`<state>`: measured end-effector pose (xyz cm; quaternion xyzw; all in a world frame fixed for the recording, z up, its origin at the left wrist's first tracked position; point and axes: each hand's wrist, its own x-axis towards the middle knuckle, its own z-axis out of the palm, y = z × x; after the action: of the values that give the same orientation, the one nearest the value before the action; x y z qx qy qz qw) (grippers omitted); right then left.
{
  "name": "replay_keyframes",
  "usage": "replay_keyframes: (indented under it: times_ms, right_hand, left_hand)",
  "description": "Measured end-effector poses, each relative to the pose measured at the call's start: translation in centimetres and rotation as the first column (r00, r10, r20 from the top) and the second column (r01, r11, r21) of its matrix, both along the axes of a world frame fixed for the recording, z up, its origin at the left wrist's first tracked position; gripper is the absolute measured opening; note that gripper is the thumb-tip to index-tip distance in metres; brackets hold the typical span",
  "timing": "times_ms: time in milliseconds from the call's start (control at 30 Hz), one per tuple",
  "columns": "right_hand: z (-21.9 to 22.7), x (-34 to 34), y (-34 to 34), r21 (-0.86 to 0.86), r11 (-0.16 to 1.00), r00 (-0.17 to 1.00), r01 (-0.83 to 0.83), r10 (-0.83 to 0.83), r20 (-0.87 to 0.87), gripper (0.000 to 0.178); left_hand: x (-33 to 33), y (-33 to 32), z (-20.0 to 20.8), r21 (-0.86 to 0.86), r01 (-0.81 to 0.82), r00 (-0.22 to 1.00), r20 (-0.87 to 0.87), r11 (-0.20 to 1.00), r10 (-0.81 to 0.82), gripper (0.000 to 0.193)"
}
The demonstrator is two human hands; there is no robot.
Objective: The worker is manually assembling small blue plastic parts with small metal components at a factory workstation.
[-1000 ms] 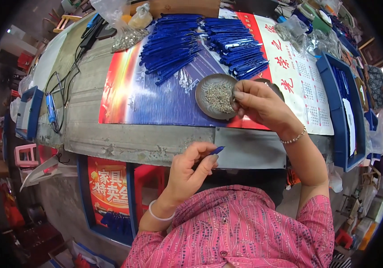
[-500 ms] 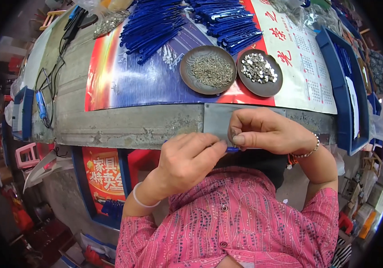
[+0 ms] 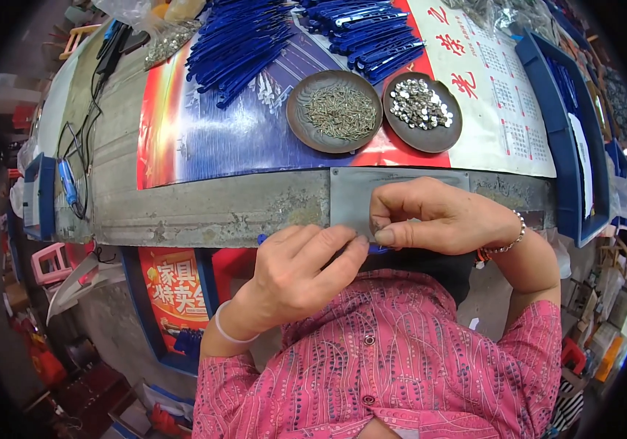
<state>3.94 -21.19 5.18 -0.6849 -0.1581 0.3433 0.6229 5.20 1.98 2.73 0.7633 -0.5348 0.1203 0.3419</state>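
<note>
Workbench (image 3: pixel 211 216) ahead; blue strip (image 3: pixel 377 249) apparently between hands (image 3: pixel 300 269) (image 3: pixel 438 218).

The load is carried by a grey table (image 3: pixel 196 212), its front edge visibly worn and stained. Much of the top is covered by a printed poster (image 3: pixel 207 146). On this, a left pile of blue strips (image 3: pixel 237 47), a right pile (image 3: pixel 376 36), a left dish (image 3: pixel 297 123) and a right dish (image 3: pixel 430 142) are borne. A grey sheet (image 3: pixel 350 196) is set at the front edge; a cord (image 3: pixel 94 113) is laid at left.
</note>
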Motion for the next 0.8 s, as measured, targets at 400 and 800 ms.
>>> replay_keyframes:
  times_ms: [400, 800]
  right_hand:
    - [0.8, 0.3, 0.2, -0.237, 0.964, 0.937, -0.121, 0.19, 0.293, 0.018]
    - [0.0, -3.9, 1.7, -0.457, 0.808, 0.519, 0.371, 0.227, 0.824, 0.023]
  left_hand:
    - [-0.1, -0.4, -0.2, 0.051, 0.07, 0.993, -0.1, 0.996, -0.064, 0.026]
    - [-0.7, -1.6, -1.7, 0.023, -0.035, 0.968, -0.248, 0.999, 0.039, 0.03]
